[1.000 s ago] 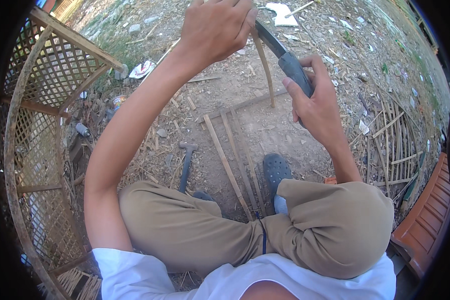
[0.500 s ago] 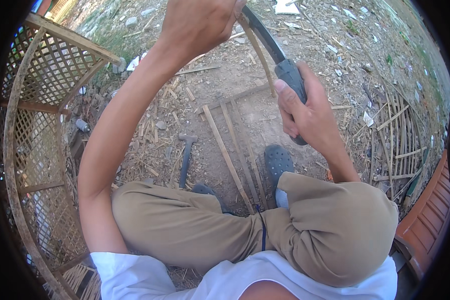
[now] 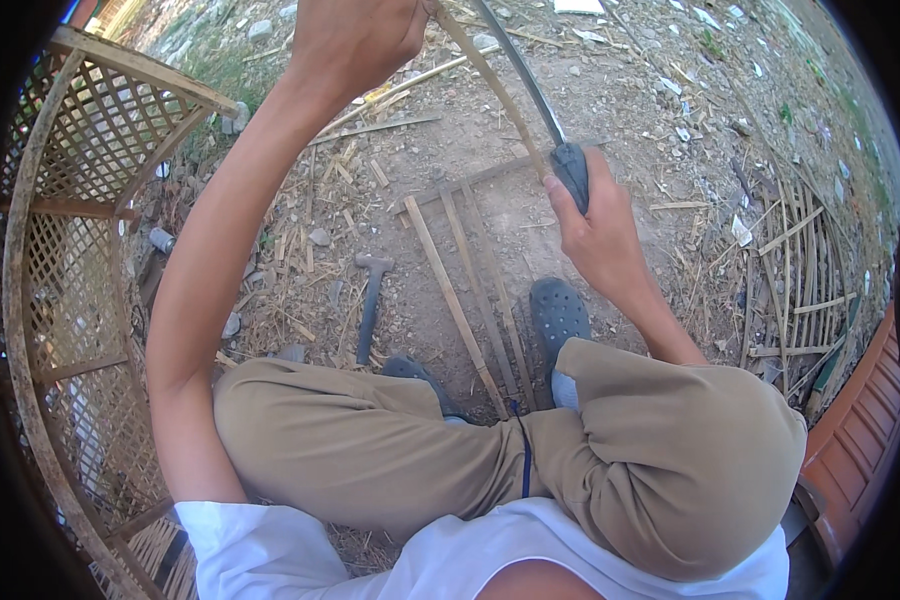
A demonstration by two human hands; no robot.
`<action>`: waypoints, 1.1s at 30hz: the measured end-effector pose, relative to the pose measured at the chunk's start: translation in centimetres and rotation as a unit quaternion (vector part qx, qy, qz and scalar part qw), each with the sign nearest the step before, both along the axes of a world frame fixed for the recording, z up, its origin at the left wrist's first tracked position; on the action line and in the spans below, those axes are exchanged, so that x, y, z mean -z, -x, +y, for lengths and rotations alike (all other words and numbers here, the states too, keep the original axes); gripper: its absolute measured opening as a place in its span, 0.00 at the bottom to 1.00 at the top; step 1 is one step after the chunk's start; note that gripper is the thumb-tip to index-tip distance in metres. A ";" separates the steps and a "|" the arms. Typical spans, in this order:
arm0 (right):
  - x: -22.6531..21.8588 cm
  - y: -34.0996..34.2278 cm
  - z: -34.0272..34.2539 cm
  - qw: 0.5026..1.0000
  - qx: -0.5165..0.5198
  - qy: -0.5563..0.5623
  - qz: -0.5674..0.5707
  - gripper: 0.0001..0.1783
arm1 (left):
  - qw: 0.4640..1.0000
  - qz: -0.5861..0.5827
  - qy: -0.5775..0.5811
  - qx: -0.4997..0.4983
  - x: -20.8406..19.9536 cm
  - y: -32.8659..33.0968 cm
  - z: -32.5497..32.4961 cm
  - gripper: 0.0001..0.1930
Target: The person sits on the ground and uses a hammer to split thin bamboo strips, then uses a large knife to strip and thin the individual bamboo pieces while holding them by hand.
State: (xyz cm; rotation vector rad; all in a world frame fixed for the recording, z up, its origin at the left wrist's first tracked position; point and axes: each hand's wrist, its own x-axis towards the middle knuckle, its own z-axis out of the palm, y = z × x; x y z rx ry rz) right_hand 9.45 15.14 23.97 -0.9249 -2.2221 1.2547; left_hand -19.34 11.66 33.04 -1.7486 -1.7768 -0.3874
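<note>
My right hand (image 3: 602, 228) is wrapped round the dark handle of a long knife (image 3: 533, 82), its blade pointing up toward the far side. Beside the blade runs a thin bamboo strip (image 3: 490, 85). My left hand (image 3: 358, 40), at the top edge, is closed on the strip's far end; its fingertips are partly cut off by the frame. The strip's near end reaches my right thumb, close to the handle; I cannot tell whether the thumb presses on it. A narrow gap shows between blade and strip, with the edge-on blade to the right.
Below lie a dark-handled hammer (image 3: 371, 300) and several long wooden strips (image 3: 448, 290) between my feet in dark clogs (image 3: 560, 318). A lattice frame (image 3: 75, 270) stands at left. Bamboo slats (image 3: 795, 270) are heaped at right, near a reddish-brown panel (image 3: 855, 420). Shavings litter the ground.
My left hand has shifted up and left with the strip, away from the blade's tip. The blade has turned more edge-on and stands farther from that hand.
</note>
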 end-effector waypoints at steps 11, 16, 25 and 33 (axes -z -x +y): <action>11.9 -3.1 0.5 0.992 0.050 0.035 -0.108 0.15 | 0.998 -0.019 -0.001 -0.052 1.6 1.1 0.6 0.18; 4.3 -1.5 0.2 0.994 0.044 0.074 -0.065 0.15 | 0.999 -0.026 -0.043 -0.005 2.2 1.8 0.8 0.18; 8.4 -0.5 0.6 0.998 0.012 0.042 -0.036 0.16 | 0.999 0.018 -0.045 0.025 3.3 3.8 -0.3 0.19; 9.5 -0.4 -0.1 0.997 -0.027 0.002 -0.067 0.17 | 0.999 -0.031 -0.013 0.022 5.1 5.4 -4.6 0.18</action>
